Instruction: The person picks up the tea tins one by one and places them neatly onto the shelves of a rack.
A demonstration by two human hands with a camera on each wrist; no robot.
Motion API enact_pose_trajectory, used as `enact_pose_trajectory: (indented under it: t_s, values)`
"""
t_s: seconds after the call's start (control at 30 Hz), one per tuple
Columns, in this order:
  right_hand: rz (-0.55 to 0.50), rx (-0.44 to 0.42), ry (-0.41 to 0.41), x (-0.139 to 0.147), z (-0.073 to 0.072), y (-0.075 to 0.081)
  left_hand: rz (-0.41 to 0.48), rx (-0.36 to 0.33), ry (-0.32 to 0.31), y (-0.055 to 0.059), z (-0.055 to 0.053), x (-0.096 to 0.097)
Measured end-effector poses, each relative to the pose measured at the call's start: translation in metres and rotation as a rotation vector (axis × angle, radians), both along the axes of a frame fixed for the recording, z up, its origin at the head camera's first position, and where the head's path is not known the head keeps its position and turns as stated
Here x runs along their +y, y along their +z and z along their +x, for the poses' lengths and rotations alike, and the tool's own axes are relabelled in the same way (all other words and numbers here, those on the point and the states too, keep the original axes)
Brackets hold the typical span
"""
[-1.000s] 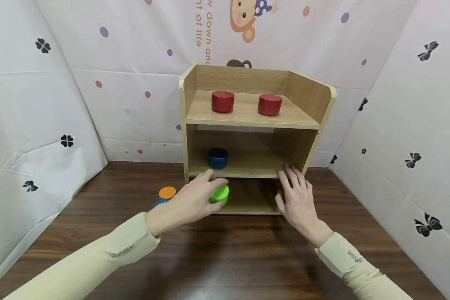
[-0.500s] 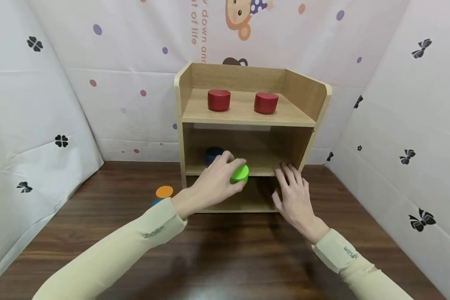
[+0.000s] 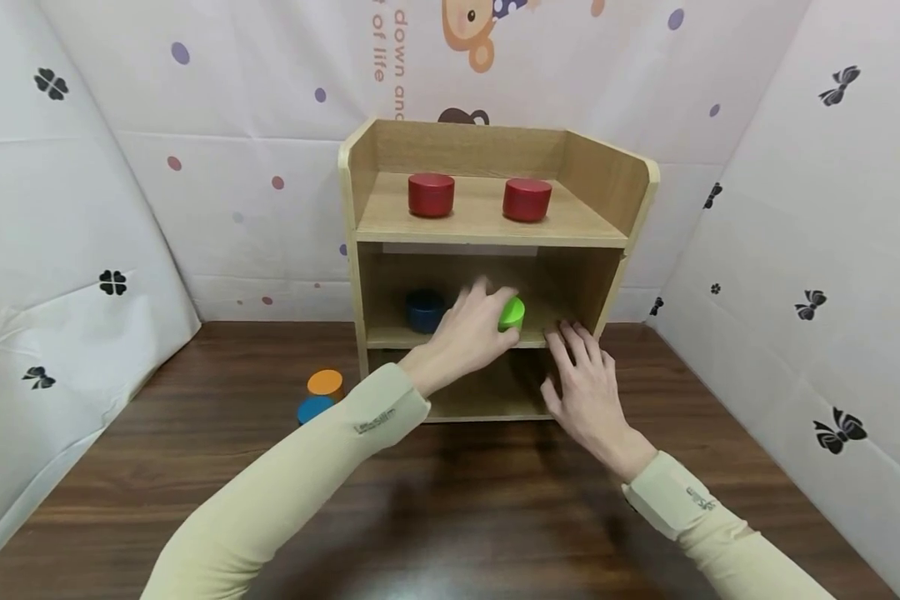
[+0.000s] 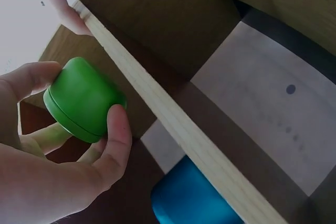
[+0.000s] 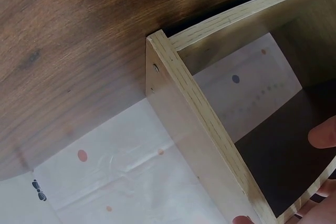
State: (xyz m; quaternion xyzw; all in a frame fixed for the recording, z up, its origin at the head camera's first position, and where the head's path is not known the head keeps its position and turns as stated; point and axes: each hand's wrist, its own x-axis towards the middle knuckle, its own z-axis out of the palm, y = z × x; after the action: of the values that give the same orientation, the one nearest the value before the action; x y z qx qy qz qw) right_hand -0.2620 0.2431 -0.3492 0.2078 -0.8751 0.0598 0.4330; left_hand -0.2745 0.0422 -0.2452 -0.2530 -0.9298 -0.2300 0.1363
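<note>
Green tin (image 3: 512, 315), pinched in our left hand (image 3: 467, 335), is near the middle shelf (image 3: 396, 343), where our right hand (image 3: 587, 396) rests, fingers extended; carried too low, it could clip the front edge.

A dark brown wood-grain worktop (image 3: 495, 517) carries a pale wooden shelf (image 3: 487, 238) with three tiers. On the shelf's top tier stand two round red boxes, one toward its left side (image 3: 431, 195) and one right of its middle (image 3: 527, 200). A dark blue box (image 3: 424, 312) sits at the left of its middle tier. Directly on the worktop, left of the shelf, are an orange box (image 3: 326, 383) and, farther forward from the shelf, a partly hidden bright blue box (image 3: 314, 408).
</note>
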Motion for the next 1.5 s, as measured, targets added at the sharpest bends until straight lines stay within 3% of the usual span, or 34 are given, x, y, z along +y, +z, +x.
enact_pose_trajectory:
  t_s: [0.4,0.7,0.9,1.1,1.27,1.5]
  values:
    - [0.013,0.001,-0.012,0.000,0.000,-0.001,-0.004,-0.038,0.030,0.000,-0.020,0.022]
    - [0.004,-0.001,-0.011,0.000,-0.001,-0.001,-0.024,-0.075,0.052,-0.004,-0.028,0.026]
    - [0.001,-0.001,-0.002,-0.001,0.000,-0.001,-0.031,-0.064,0.052,-0.007,-0.030,0.027]
    - [0.001,-0.005,-0.004,0.000,0.000,-0.001,-0.023,-0.015,0.025,-0.009,-0.029,0.027]
    - [0.006,-0.010,-0.009,0.000,0.001,-0.001,0.007,0.068,0.005,-0.013,-0.026,0.021]
    - [0.016,-0.012,-0.014,0.000,0.001,-0.001,0.063,0.226,-0.103,-0.025,-0.007,0.005]
